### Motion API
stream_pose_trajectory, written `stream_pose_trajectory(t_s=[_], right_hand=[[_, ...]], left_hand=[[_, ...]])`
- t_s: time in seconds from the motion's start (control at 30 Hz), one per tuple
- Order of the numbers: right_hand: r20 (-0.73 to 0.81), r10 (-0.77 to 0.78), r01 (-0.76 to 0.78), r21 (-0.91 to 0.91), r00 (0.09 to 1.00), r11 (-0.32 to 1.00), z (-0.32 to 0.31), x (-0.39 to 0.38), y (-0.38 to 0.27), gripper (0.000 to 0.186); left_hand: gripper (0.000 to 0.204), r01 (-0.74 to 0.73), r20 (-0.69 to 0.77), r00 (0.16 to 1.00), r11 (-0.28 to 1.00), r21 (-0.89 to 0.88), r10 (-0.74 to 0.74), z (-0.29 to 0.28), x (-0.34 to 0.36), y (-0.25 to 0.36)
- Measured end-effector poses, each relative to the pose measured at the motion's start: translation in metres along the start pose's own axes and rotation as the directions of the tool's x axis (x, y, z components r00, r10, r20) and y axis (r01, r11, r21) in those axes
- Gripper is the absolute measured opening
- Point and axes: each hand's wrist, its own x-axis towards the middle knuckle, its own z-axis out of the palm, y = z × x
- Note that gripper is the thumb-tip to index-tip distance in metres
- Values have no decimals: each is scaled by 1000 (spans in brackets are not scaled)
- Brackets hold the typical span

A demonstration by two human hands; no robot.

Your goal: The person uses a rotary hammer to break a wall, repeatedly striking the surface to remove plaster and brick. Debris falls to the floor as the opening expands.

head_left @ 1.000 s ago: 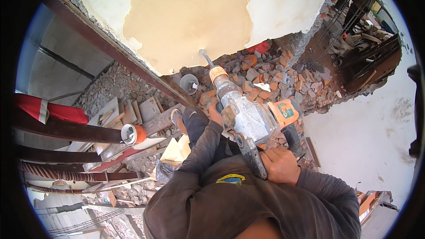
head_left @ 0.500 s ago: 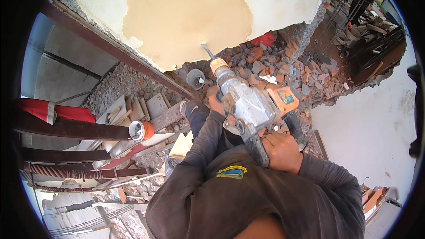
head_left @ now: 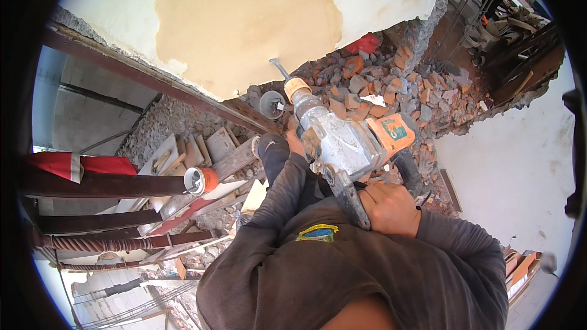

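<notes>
One demolition hammer [head_left: 350, 148] is sitting between the left grip [head_left: 295, 139] and the right grip [head_left: 390, 208].
The right grip is clamping its rear handle; the left's fingers are hiding, so its closure cannot be told. One grey bucket [head_left: 268, 102] and one orange-and-white bucket [head_left: 210, 179] are standing left of the left grip; rubble [head_left: 422, 101] is lying ahead of the right. The long axis is slanting, chisel [head_left: 280, 69] pointing forward-left toward the wall [head_left: 379, 0].

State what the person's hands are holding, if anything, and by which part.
A power hammer: the right hand grips its black rear handle; the left hand is at its left side, its exact hold hidden.
</notes>
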Motion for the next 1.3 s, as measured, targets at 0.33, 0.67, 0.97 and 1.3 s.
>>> stream_pose_trajectory(t_s=[0.33,0.67,0.97,1.3], right_hand=[[18,11,-11,20,1000,1000,5,7,0,10],[24,4,-4,-14,1000,1000,0,15,-2,9],[35,-7,7,-2,999,1000,-15,23,2,11],[107,17,-21,37,994,999,-44,43,-4,11]], left_hand=[[38,157,-69,981,953,-259,-180,-18,14,-44],[31,-9,-76,997,998,-58,5,-6,4,-17],[45,-124,79,992,901,416,100,-7,5,-23],[54,143,18,990,974,-176,-142,9,-4,14]])
